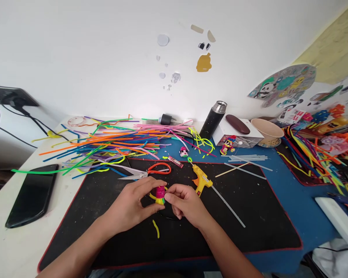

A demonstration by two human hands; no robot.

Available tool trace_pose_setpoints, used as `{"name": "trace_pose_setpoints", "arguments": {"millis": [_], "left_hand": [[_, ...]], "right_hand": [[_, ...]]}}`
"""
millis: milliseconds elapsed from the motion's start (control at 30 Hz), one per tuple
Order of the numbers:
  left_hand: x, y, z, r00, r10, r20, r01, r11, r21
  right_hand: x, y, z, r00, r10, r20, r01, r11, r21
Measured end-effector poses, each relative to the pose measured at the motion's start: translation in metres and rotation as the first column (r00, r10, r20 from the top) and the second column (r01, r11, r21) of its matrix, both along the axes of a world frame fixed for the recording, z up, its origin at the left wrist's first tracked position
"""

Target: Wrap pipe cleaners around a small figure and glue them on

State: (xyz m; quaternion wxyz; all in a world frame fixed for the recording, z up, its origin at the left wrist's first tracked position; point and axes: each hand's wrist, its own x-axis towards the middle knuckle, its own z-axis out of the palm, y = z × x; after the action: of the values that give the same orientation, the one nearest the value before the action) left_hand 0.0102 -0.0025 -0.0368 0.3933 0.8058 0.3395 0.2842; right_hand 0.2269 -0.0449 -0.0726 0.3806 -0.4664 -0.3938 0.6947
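My left hand point(133, 200) grips a small pipe-cleaner figure point(160, 192) between thumb and fingers, the thumb beneath it and fingertips on top. Its upper part is wound in magenta, with yellow and a bit of green below. My right hand point(187, 202) is closed in a pinch at the figure's right side; whatever lies between those fingertips is hidden. Just behind my hands are scissors point(137, 174) with red-orange handles. A yellow hot glue gun point(202, 179), a clear glue stick in its rear, lies right of them. Nearer me, a short yellow pipe-cleaner piece point(156, 229) rests on the black mat point(121, 247).
Loose pipe cleaners point(113, 143) cover the back left, near a phone point(33, 195). Along the wall stand a black thermos point(212, 120), a white box point(249, 133) and a beige basket point(267, 132). Glue sticks point(246, 158) and a finished-looking little figure point(227, 145) lie in front.
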Motion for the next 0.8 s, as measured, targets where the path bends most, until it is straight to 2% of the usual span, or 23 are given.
{"name": "trace_pose_setpoints", "arguments": {"millis": [267, 500, 800], "left_hand": [[-0.007, 0.001, -0.006, 0.999, 0.052, -0.010, -0.052, 0.998, 0.048], [-0.007, -0.003, -0.008, 0.995, 0.096, 0.040, -0.096, 0.995, 0.003], [-0.001, -0.009, -0.006, 0.982, 0.144, 0.119, -0.148, 0.989, 0.023]], "right_hand": [[-0.002, 0.000, 0.004, 0.999, -0.016, 0.030, 0.015, 0.999, 0.040], [-0.007, 0.001, 0.012, 0.997, -0.061, 0.045, 0.058, 0.996, 0.070], [-0.014, 0.002, 0.006, 0.994, -0.060, -0.093, 0.063, 0.998, 0.030]]}}
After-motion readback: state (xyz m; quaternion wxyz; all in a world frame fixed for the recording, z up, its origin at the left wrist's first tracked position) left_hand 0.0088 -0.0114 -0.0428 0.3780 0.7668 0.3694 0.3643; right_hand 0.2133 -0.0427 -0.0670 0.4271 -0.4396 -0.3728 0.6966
